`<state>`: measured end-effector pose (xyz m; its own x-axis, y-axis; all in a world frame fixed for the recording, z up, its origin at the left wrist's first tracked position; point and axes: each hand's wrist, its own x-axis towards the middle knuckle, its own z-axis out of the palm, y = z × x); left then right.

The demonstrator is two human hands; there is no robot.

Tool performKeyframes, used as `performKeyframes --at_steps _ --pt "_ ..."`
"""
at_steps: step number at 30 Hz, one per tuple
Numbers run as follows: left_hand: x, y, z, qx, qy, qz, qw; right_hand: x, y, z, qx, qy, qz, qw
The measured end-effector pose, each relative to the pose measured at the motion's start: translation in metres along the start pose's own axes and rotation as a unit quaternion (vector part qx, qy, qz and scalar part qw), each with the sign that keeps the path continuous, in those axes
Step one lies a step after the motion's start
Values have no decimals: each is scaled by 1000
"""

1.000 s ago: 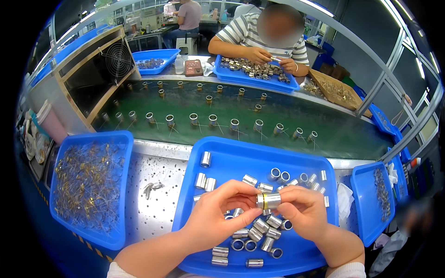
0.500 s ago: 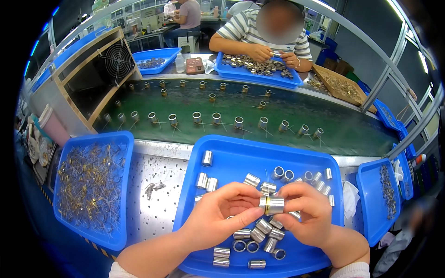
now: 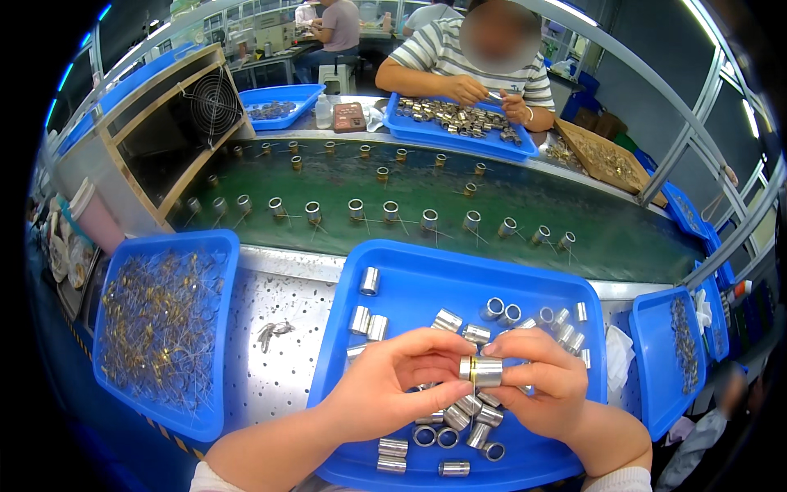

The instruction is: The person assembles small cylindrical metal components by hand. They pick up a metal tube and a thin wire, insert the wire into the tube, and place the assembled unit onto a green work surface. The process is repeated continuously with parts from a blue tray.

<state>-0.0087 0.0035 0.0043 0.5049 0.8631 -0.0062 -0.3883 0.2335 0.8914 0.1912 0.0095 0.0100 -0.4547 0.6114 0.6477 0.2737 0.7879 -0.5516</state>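
Note:
A shiny metal sleeve (image 3: 487, 373) with a yellow band near its left end is held level between my hands, above the blue tray (image 3: 361, 261). A thin wire (image 3: 473, 404) hangs from the banded end. On the sleeve's right part, the thumb and fingers of my right hand (image 3: 543, 375) are closed. My left hand (image 3: 392, 381) is curled at the banded end, fingertips against it and the thumb just below, by the wire. Several loose metal sleeves (image 3: 447, 320) stand and lie in the tray, some hidden behind my hands.
Beyond the tray, a green conveyor belt (image 3: 344, 176) carries rows of sleeves with wires. To the left, a blue tray (image 3: 226, 328) holds tangled wired parts; a narrower blue tray (image 3: 652, 344) is on the right. Across the belt a person (image 3: 459, 57) works over another tray (image 3: 492, 148).
My left thumb has slipped down off the sleeve's banded end, and the wire below it now shows. The right hand's hold looks the same. The whole view has shifted slightly.

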Motion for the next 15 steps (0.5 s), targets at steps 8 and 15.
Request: performKeyframes --at_steps 8,15 --pt "-2 -2 -1 0 -13 8 1000 1 -6 2 5 -11 0 1000" --pt "0 -5 -4 13 -43 31 999 -1 -8 2 -6 -15 -16 1000"
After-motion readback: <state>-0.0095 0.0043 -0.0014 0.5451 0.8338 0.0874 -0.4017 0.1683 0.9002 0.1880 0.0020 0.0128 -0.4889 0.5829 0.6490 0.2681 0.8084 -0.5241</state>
